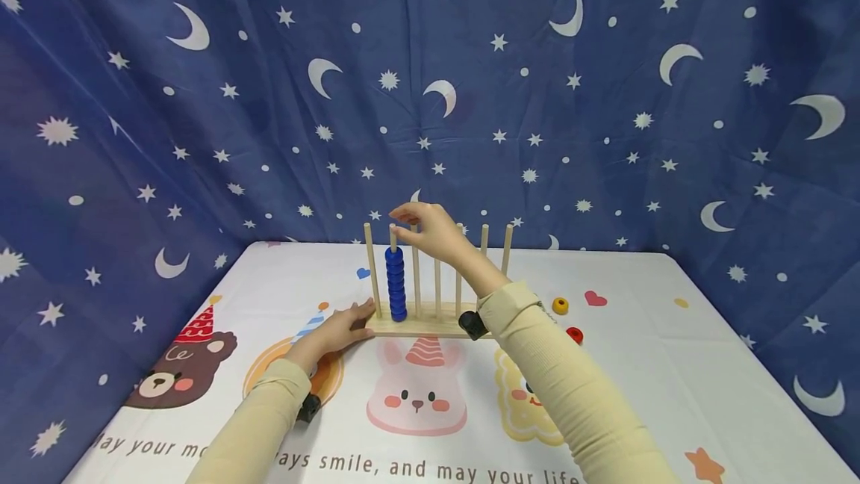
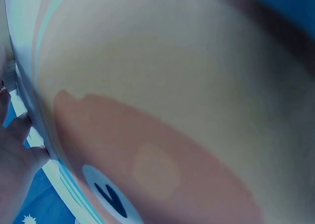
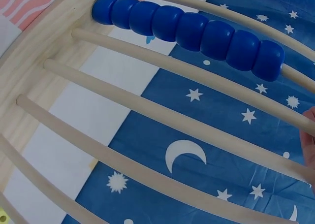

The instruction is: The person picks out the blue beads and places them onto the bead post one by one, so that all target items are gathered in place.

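A wooden bead rack (image 1: 430,329) with a row of upright pegs stands on the table. On its second peg from the left is a stack of several blue beads (image 1: 396,286), with the bare peg tip showing above; the right wrist view shows these blue beads (image 3: 191,31) close up. My left hand (image 1: 339,329) grips the left end of the base, thumb at the front and fingers behind. High over the stack, my right hand (image 1: 433,230) has thumb and fingers parted around the peg's tip, and no bead shows between them.
A yellow bead (image 1: 561,305) and a red bead (image 1: 574,334) lie to the right of the rack, near the right forearm. The white tablecloth (image 1: 638,394) has printed cartoon animals and lettering. A blue curtain (image 1: 605,133) with moons and stars hangs behind and along both sides.
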Action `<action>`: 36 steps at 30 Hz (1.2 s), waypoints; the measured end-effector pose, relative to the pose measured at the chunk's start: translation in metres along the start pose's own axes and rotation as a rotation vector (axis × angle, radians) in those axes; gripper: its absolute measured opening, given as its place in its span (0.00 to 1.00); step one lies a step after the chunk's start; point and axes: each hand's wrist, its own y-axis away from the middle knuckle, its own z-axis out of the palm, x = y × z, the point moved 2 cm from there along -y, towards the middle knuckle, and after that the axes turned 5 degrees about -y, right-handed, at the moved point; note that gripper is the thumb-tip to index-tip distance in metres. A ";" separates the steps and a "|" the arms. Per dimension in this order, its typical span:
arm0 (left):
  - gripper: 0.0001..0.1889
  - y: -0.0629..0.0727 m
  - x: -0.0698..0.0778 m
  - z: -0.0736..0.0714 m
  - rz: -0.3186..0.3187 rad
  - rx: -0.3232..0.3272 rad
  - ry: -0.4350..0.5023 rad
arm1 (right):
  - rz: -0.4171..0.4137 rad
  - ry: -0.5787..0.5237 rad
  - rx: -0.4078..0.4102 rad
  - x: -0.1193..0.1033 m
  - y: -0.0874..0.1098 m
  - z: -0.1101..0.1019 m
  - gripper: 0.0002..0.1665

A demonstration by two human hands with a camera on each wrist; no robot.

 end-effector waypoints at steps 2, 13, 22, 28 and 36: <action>0.31 0.001 0.000 0.000 0.002 0.002 0.007 | -0.010 0.002 0.002 0.000 0.000 0.001 0.20; 0.33 -0.004 -0.017 0.011 0.103 0.045 0.065 | -0.022 -0.006 0.003 0.000 0.002 0.003 0.19; 0.32 0.001 -0.003 0.001 0.060 0.037 0.033 | -0.001 -0.034 0.049 0.000 0.006 0.002 0.20; 0.31 0.002 0.005 -0.006 0.039 0.012 -0.012 | -0.057 -0.081 0.096 0.001 0.010 -0.002 0.19; 0.29 -0.002 -0.002 -0.004 0.033 0.017 0.053 | -0.145 -0.106 0.179 0.003 0.026 -0.011 0.18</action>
